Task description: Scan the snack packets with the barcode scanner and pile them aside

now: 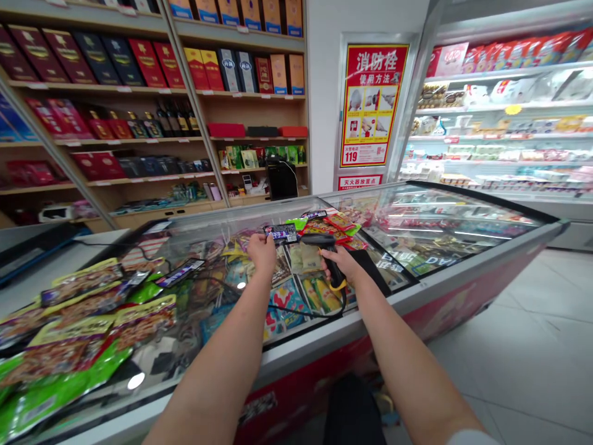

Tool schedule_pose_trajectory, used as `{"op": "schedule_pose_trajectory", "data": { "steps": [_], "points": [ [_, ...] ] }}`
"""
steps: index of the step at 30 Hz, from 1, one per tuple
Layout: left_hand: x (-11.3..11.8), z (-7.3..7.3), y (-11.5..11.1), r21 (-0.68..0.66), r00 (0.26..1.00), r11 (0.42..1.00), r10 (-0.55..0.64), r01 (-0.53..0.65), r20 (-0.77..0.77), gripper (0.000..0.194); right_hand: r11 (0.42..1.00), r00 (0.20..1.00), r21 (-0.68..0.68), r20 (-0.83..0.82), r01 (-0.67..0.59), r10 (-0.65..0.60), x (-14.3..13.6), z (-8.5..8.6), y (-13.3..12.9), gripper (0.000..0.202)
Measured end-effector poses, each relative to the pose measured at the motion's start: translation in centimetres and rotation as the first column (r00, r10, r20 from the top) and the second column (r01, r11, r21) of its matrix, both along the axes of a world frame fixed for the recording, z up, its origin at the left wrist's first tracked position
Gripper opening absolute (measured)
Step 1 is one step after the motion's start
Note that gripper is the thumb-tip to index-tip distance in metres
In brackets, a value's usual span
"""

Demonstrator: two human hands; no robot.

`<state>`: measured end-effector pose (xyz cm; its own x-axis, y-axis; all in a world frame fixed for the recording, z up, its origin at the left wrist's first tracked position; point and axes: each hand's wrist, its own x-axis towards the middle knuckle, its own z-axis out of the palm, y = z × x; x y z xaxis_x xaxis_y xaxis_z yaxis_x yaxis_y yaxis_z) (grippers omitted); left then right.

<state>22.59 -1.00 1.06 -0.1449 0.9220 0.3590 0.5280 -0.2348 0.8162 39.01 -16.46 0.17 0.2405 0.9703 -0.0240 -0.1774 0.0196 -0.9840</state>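
My left hand (262, 251) pinches the left end of a small dark purple snack packet (282, 233) above the glass top of a chest freezer (428, 281). Wrapped round the grip of a black and yellow barcode scanner (331, 259), my right hand (340, 264) is just right of the packet. The scanner's head points left toward the packet. Behind it, red and green snack packets (339, 222) lie on the glass. Another dark purple packet (180, 272) rests to the left of my left hand.
Large snack bags (76, 327) are spread over the freezer's left end. The scanner's black cable (296, 311) runs leftward across the glass. Stocked shelves (185, 89) stand behind, with a lit display fridge (504, 105) at the right.
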Motion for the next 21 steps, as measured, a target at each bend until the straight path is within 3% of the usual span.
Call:
{"op": "schedule_pose_trajectory", "data": {
  "steps": [12, 21],
  "points": [
    [0.0, 1.1, -1.0, 0.003, 1.0, 1.0, 0.0, 0.0, 0.019, 0.009, 1.0, 1.0, -0.007, 0.013, -0.012, 0.012, 0.0, -0.1, -0.1, 0.044],
    [0.2, 0.9, -1.1, 0.014, 1.0, 1.0, -0.005, 0.005, -0.004, 0.008, 0.999, 1.0, -0.035, 0.024, 0.004, -0.003, -0.2, 0.3, -0.4, 0.04]
  ]
}}
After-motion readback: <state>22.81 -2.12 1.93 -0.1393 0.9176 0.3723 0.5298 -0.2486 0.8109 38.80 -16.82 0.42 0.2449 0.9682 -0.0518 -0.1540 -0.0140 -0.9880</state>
